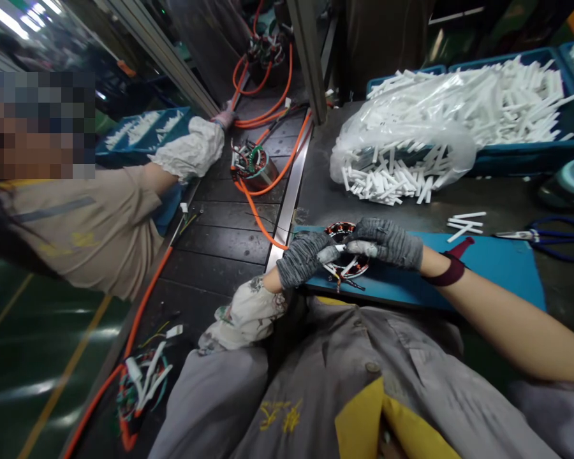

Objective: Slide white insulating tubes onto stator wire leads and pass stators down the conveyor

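At the far left a co-worker leans in, their arm in a white sleeve cover stretched across to the dark conveyor. On that belt stands a wound motor unit with an orange cable looping off it towards the near side. Lower left, a loose bundle of wires lies by the belt's edge.

The person's left hand, in a grey knit glove, comes up from a patterned sleeve cover. Its fingers are curled tight against the left rim of the stator. The stator lies flat on the blue mat, right at the mat's left end beside the conveyor rail. Its bore faces up, so the ring's axis runs straight up from the table. Its copper windings show at the far rim, and thin lead wires trail off the near rim towards the person.

Over the ring a short white sleeve lies with its long axis roughly left to right, pointing from one hand to the other. The right hand, also gloved, pinches it at the fingertips, and a dark band sits on that wrist.

Further right, a few loose white tubes rest on the table and blue-handled scissors lie beyond the mat. Behind them a plastic bag spills more tubes, in front of blue crates heaped with them.
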`<state>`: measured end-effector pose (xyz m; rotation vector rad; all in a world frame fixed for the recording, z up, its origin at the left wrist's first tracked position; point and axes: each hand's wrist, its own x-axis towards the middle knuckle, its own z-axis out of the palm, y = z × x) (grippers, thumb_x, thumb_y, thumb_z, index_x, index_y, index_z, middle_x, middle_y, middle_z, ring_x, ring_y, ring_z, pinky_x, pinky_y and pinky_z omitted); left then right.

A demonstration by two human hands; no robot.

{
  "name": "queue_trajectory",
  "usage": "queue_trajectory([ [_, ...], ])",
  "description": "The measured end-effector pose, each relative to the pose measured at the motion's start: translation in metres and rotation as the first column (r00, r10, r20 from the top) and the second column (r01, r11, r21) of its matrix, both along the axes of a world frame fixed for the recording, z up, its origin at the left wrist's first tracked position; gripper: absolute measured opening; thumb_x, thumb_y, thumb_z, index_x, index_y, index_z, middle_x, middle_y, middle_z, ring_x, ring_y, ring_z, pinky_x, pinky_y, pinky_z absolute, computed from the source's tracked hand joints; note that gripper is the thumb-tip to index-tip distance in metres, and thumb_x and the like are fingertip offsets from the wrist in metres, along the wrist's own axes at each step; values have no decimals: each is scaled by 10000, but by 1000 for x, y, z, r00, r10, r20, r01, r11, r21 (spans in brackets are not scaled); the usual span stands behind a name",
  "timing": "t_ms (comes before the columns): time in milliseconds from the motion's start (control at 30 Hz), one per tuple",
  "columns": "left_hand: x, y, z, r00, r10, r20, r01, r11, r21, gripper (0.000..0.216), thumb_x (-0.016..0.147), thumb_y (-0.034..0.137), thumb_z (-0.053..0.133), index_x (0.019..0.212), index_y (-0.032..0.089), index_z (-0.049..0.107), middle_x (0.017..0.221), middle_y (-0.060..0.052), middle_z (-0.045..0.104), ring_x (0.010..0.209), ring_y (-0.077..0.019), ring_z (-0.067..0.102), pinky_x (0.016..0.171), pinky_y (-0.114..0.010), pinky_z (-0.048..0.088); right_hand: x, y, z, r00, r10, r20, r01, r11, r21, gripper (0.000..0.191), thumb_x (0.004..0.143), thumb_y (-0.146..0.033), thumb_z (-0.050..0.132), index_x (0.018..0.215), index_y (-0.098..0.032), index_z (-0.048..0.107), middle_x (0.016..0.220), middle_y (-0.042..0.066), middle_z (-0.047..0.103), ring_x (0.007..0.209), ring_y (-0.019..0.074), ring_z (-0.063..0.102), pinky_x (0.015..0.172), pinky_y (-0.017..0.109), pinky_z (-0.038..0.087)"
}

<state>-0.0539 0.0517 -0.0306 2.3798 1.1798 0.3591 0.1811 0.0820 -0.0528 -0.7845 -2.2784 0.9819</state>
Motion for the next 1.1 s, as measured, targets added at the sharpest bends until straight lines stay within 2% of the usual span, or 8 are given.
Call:
queue_trajectory([
  [233, 20, 9, 10, 897, -16, -442, 26, 1000, 16, 368, 1017, 402, 428, 1020, 141, 687, 933, -101, 720, 873, -232, 677, 824, -369, 496, -2, 2, -3, 984, -27, 176, -13, 975, 223, 446, 1001, -479, 445, 1062, -173, 764, 889, 108, 741, 795, 203, 628, 751, 324, 456],
  [367, 32, 6, 23, 827, -40, -561, 76, 996, 41, 491, 1022, 477, 346, 971, 133, 694, 857, -124, 710, 802, -272, 674, 794, -414, 485, 21, 10, 0, 976, -4, 216, -62, 952, 299, 498, 978, -556, 454, 1026, -180, 777, 954, 136, 732, 862, 239, 635, 801, 388, 484],
  [500, 43, 5, 32, 799, -18, -601, 64, 997, 54, 457, 1001, 470, 403, 996, 129, 707, 856, -138, 724, 798, -292, 686, 808, -445, 492, 39, 13, 0, 994, 66, 91, -80, 984, 160, 539, 981, -592, 418, 977, -190, 777, 934, 115, 735, 847, 223, 662, 791, 373, 520],
  [633, 63, 18, 34, 805, -144, -576, 170, 985, -8, 422, 1004, 454, 430, 1040, 133, 701, 841, -107, 723, 763, -260, 686, 715, -357, 491, 40, 15, -8, 997, -71, 6, 71, 996, -50, 520, 861, -689, 570, 941, -212, 759, 859, 86, 742, 784, 226, 670, 729, 352, 530],
  [767, 75, 26, 40, 813, -186, -552, 242, 970, 30, 409, 1018, 449, 431, 1076, 146, 699, 886, -89, 735, 799, -246, 685, 727, -345, 488, 42, 11, -15, 980, -193, -42, 185, 972, -143, 537, 769, -725, 647, 889, -207, 725, 844, 76, 743, 754, 228, 668, 698, 355, 536],
  [900, 31, 0, 40, 904, -83, -419, 212, 939, 272, 407, 946, 544, 541, 1199, 257, 679, 1131, -104, 722, 983, -271, 659, 896, -450, 486, 47, -23, -9, 931, -351, -100, 336, 932, -137, 507, 796, -685, 653, 918, -198, 717, 861, 86, 743, 771, 235, 680, 706, 360, 546],
  [967, -6, -19, 32, 924, -93, -372, 227, 915, 334, 296, 927, 513, 584, 1133, 341, 706, 1038, -55, 746, 886, -226, 655, 842, -416, 497, 43, -50, -5, 932, -356, -68, 349, 933, -91, 430, 854, -616, 638, 964, -210, 726, 862, 79, 745, 768, 217, 686, 712, 337, 542],
  [1100, -56, -36, 3, 951, 53, -304, 132, 823, 553, 314, 899, 479, 633, 1165, 334, 718, 1118, -53, 752, 969, -258, 635, 891, -436, 466, 13, -93, -12, 960, -277, 38, 264, 942, 209, 539, 883, -603, 612, 1232, -198, 684, 931, 100, 755, 803, 227, 686, 717, 339, 530],
])
